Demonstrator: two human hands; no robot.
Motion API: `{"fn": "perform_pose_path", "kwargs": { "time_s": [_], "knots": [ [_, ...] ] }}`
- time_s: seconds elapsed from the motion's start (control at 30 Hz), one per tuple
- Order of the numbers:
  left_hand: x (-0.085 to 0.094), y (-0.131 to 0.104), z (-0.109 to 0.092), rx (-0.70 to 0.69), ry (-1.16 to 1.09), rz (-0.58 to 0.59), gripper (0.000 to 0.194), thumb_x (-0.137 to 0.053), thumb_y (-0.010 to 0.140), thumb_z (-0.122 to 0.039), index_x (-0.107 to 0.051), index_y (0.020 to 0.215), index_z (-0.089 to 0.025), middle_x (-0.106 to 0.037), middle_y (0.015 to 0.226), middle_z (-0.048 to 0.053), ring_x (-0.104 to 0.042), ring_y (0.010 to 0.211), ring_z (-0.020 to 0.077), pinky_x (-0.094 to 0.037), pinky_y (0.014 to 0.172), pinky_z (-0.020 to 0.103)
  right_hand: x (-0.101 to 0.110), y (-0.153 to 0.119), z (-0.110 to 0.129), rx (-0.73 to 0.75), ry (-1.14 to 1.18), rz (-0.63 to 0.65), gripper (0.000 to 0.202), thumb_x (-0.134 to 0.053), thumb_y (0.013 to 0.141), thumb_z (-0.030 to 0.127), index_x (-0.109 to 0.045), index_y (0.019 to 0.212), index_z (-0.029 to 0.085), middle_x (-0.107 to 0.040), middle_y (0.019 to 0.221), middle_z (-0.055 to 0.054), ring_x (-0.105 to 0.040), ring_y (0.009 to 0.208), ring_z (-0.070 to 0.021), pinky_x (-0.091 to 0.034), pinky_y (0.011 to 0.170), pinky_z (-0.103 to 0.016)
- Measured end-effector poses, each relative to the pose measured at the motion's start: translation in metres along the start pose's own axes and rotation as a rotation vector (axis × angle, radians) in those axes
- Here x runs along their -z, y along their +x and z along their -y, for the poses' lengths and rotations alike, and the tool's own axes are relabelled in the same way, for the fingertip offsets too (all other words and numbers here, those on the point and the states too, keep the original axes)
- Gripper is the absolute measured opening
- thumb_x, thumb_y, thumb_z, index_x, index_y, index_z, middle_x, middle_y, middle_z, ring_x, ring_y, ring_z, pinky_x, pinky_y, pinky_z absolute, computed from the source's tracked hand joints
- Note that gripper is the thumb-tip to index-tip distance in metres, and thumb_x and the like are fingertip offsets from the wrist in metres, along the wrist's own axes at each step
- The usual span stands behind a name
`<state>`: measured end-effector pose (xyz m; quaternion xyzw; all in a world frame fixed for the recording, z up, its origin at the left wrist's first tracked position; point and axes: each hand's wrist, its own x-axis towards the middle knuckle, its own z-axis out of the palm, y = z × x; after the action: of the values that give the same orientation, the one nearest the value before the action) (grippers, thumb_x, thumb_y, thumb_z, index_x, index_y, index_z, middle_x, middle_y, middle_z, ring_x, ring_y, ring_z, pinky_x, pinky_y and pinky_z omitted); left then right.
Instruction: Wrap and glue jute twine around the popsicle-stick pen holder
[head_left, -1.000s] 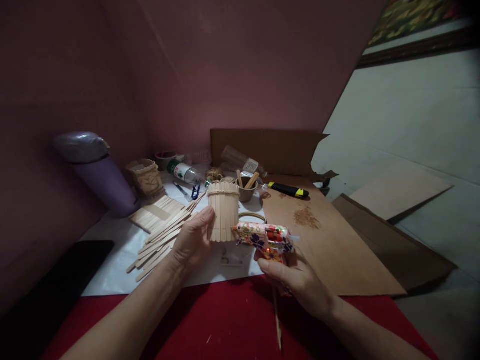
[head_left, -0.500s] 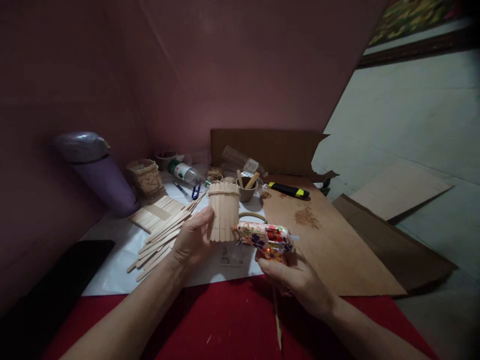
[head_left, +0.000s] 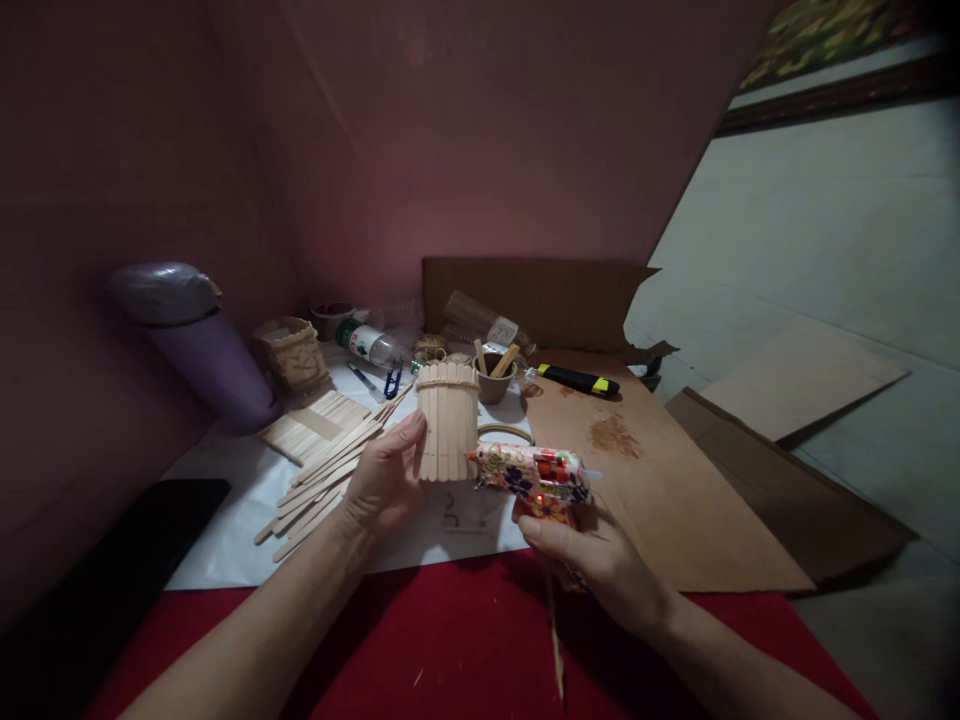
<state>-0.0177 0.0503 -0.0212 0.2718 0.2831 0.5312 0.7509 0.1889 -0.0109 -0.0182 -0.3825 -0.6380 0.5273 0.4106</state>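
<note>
Stick-built cup (head_left: 448,420), light and brittle at its glued seams, sits upright mid-frame in my left hand (head_left: 384,480), curled around its side, while my right hand (head_left: 592,560) grips the flowered glue gun (head_left: 534,472).

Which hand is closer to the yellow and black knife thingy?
The right hand. It holds the flowery glue gun below the utility knife, on the knife's side. The left hand grips the stick cup, farther off to the left.

Bare brown board (head_left: 660,480) lies open rightward; loose sticks (head_left: 330,470) and a purple bottle (head_left: 202,350) crowd the left.
</note>
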Motion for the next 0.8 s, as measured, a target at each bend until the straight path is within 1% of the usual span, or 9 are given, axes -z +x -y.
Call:
{"fn": "perform_pose_path", "kwargs": {
  "time_s": [0.17, 0.27, 0.33, 0.37, 0.43, 0.53, 0.6, 0.67, 0.8],
  "knots": [
    [-0.001, -0.002, 0.000, -0.037, 0.053, 0.003, 0.040, -0.064, 0.077, -0.031, -0.063, 0.112, -0.011, -0.073, 0.092, 0.012, -0.067, 0.089, 0.0286, -0.054, 0.079, 0.040, -0.001, -0.001, 0.001, 0.001, -0.013, -0.012, 0.017, -0.057, 0.084, 0.029, -0.052, 0.070, 0.020, -0.042, 0.058, 0.005, -0.038, 0.054, -0.0114, -0.037, 0.055, -0.025],
    [-0.002, -0.003, 0.001, -0.050, 0.095, 0.014, 0.041, -0.064, 0.078, -0.033, -0.063, 0.114, -0.012, -0.072, 0.095, 0.012, -0.067, 0.089, 0.0286, -0.054, 0.077, 0.041, -0.003, 0.000, 0.004, 0.020, -0.015, -0.036, 0.009, -0.057, 0.083, 0.027, -0.060, 0.079, 0.019, -0.051, 0.065, 0.002, -0.047, 0.064, -0.0136, -0.041, 0.064, -0.027],
    [-0.002, -0.003, 0.002, -0.053, 0.116, 0.028, 0.044, -0.064, 0.078, -0.034, -0.061, 0.117, -0.013, -0.071, 0.099, 0.013, -0.066, 0.090, 0.0289, -0.055, 0.076, 0.042, -0.004, 0.000, 0.006, 0.030, 0.008, -0.048, 0.010, -0.059, 0.080, 0.026, -0.063, 0.085, 0.018, -0.056, 0.072, 0.000, -0.052, 0.071, -0.0151, -0.043, 0.068, -0.027],
    [-0.002, -0.003, 0.002, -0.056, 0.123, 0.033, 0.045, -0.063, 0.078, -0.034, -0.061, 0.118, -0.013, -0.071, 0.101, 0.013, -0.066, 0.090, 0.0289, -0.055, 0.075, 0.042, -0.005, 0.000, 0.007, 0.023, 0.023, -0.056, 0.010, -0.061, 0.079, 0.026, -0.063, 0.084, 0.018, -0.057, 0.072, 0.000, -0.052, 0.070, -0.0148, -0.043, 0.067, -0.027],
    [-0.001, -0.002, 0.003, -0.072, 0.131, 0.032, 0.046, -0.063, 0.078, -0.033, -0.060, 0.119, -0.013, -0.070, 0.104, 0.013, -0.066, 0.090, 0.0280, -0.055, 0.076, 0.042, -0.004, 0.000, 0.006, -0.034, 0.065, -0.057, 0.011, -0.061, 0.078, 0.028, -0.061, 0.077, 0.017, -0.052, 0.060, 0.002, -0.048, 0.056, -0.0117, -0.040, 0.054, -0.024],
    [0.000, -0.001, 0.004, -0.097, 0.151, 0.025, 0.046, -0.063, 0.079, -0.033, -0.059, 0.120, -0.013, -0.070, 0.103, 0.012, -0.065, 0.089, 0.0263, -0.054, 0.075, 0.039, -0.003, 0.001, 0.001, -0.156, 0.205, -0.028, 0.014, -0.059, 0.078, 0.030, -0.060, 0.080, 0.016, -0.038, 0.044, 0.008, -0.031, 0.037, -0.0073, -0.024, 0.038, -0.021],
    [-0.001, -0.002, 0.004, -0.093, 0.167, 0.035, 0.047, -0.063, 0.079, -0.035, -0.058, 0.120, -0.012, -0.070, 0.101, 0.012, -0.065, 0.088, 0.0265, -0.053, 0.074, 0.039, -0.001, 0.001, -0.002, -0.206, 0.332, 0.005, 0.018, -0.059, 0.077, 0.030, -0.059, 0.087, 0.016, -0.036, 0.044, 0.010, -0.027, 0.035, -0.0063, -0.021, 0.035, -0.020],
    [-0.002, -0.002, 0.004, -0.083, 0.172, 0.042, 0.048, -0.063, 0.079, -0.036, -0.057, 0.121, -0.012, -0.071, 0.100, 0.012, -0.065, 0.089, 0.0271, -0.053, 0.075, 0.039, 0.001, 0.001, -0.004, -0.241, 0.433, 0.032, 0.021, -0.061, 0.076, 0.031, -0.059, 0.089, 0.016, -0.037, 0.047, 0.009, -0.027, 0.036, -0.0057, -0.023, 0.034, -0.019],
    [-0.003, -0.003, 0.004, -0.094, 0.155, 0.048, 0.047, -0.063, 0.079, -0.034, -0.058, 0.121, -0.014, -0.070, 0.104, 0.011, -0.064, 0.095, 0.0272, -0.051, 0.079, 0.039, 0.003, 0.002, -0.005, -0.330, 0.573, 0.090, 0.018, -0.062, 0.074, 0.032, -0.058, 0.080, 0.015, -0.041, 0.053, 0.007, -0.029, 0.039, -0.0044, -0.023, 0.037, -0.017]
  ]
}}
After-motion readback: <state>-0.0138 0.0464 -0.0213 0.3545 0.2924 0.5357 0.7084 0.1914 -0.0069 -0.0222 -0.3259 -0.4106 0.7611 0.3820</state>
